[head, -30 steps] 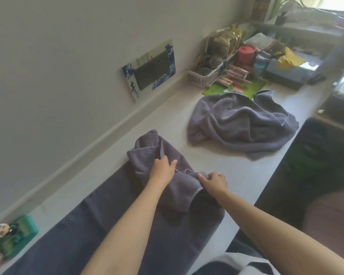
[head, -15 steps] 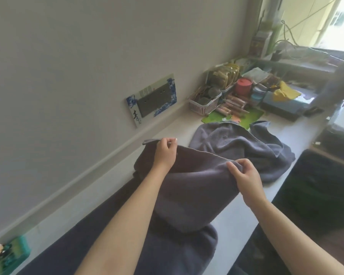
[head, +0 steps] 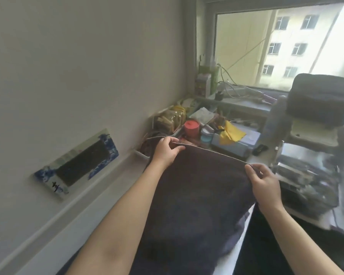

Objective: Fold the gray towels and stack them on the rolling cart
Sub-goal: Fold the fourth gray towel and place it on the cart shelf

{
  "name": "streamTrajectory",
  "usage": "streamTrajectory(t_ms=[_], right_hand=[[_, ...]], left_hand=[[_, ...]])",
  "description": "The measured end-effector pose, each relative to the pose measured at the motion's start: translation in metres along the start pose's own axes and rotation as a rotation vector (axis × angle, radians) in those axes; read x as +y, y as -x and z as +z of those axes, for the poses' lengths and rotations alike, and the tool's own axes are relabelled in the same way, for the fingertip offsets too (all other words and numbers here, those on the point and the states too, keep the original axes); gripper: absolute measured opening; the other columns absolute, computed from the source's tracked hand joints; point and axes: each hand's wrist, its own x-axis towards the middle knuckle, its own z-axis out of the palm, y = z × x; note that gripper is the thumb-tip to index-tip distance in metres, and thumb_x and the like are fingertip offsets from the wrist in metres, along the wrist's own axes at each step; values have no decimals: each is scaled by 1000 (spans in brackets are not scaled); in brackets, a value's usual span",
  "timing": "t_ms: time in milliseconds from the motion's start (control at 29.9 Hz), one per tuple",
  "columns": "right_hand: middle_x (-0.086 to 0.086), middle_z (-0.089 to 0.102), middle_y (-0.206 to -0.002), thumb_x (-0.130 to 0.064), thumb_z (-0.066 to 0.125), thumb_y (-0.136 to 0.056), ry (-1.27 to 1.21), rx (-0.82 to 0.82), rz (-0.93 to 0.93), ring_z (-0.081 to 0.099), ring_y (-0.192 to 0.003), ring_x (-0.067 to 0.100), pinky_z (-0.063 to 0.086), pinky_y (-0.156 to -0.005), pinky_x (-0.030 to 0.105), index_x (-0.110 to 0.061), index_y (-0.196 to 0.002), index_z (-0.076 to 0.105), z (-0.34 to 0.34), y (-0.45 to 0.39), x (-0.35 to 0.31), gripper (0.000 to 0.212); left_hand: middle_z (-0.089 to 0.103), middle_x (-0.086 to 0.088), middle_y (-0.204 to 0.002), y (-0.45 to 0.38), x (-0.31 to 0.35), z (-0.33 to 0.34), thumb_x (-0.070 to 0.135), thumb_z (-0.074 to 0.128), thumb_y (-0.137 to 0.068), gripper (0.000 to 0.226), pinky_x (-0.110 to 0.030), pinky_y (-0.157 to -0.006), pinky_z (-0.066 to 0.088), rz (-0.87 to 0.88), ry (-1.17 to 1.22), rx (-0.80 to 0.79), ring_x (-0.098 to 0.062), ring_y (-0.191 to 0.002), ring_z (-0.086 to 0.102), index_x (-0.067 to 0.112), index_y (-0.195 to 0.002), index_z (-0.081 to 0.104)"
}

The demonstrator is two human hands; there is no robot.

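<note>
Only writing seen: a black brush mark on the white end of the blue-and-white wall plaque (head: 75, 165), too blurred to read. Both forearms reach fwd. The left hand (head: 166, 150) pinches the top hem of the dark gray terry towel (head: 195, 195) w/ thumb and fingers; the right hand (head: 263, 183) pinches the same hem further right. Towel is held up stretched betw. the hands, its lower part hanging down to the pale surface (head: 226, 261). Behind it a round red tub (head: 191, 128) and a yellow cloth (head: 231, 133).

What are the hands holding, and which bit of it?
Both hands hold one gray towel by its top edge: the left hand pinches one end, the right hand the other.
</note>
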Motion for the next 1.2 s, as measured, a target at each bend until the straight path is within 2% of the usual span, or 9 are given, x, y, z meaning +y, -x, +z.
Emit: streamTrajectory(t_ms=[67,234,401,535,635,769,870,1037,1204], right_hand=[[6,67,-83,-20,62,-90,17,20,-1,61,-80,22,47,-71,28,-23,-77,63,-7,-31,6,13],[6,71,-85,-27,64,-88,4,9,74,66,-87,32,53,-81,51,-24,-80,68,-9,-79,20,9],[2,68,-82,-22,61,-90,17,-80,87,63,-85,25,50,-79,38,-21,-82,66,9,-86,23,9],[2,69,-82,-24,61,-90,4,-210,114,62,-80,21,51,-77,38,-19,-83,67,28,-77,22,10],[2,69,-80,-24,61,-90,1,-313,88,60,-75,17,48,-72,32,-18,-81,67,49,-61,15,12],[1,67,-74,-24,62,-89,-19,-460,70,58,-68,13,47,-65,29,-18,-80,66,77,-32,-3,13],[-2,68,-73,-27,61,-89,-49,-567,80,62,-69,12,51,-64,27,-19,-81,67,93,0,-18,13],[-3,67,-68,-27,60,-90,-123,-753,36,59,-65,7,47,-60,20,-16,-81,66,121,89,-40,15],[-11,64,-63,-23,59,-91,-155,-916,-39,57,-61,-1,43,-57,10,-16,-82,66,144,219,-65,14]], left_hand=[[65,-5,-104,-28,9,17,27,74,-80,19,-24,-83,44,3,12,27,-18,-95,60,17,-93,65],[71,-7,-82,-76,19,44,30,74,-79,16,-35,-81,54,-56,87,80,-25,-83,67,16,-78,66],[70,-6,-79,-83,10,49,35,71,-82,24,-38,-82,54,-140,180,95,-24,-80,67,12,-80,65],[72,-5,-83,-72,-1,46,45,74,-76,29,-43,-83,54,-216,282,139,-25,-82,68,17,-77,66],[73,-4,-84,-49,-14,35,49,79,-62,32,-46,-86,54,-300,411,209,-24,-84,69,21,-73,68],[71,-8,-86,-5,-18,8,18,76,-78,10,-43,-85,56,-387,567,300,-24,-84,67,19,-77,66],[69,-5,-88,32,-25,-20,14,72,-82,9,-32,-76,57,-408,609,361,-23,-88,65,19,-81,65],[67,-6,-100,117,-45,-87,15,69,-85,7,-36,-89,54,-375,651,493,-23,-97,64,20,-88,64],[63,-2,-81,230,-78,-162,7,66,-86,9,-35,-84,54,-307,725,663,-17,-79,61,15,-84,62]])
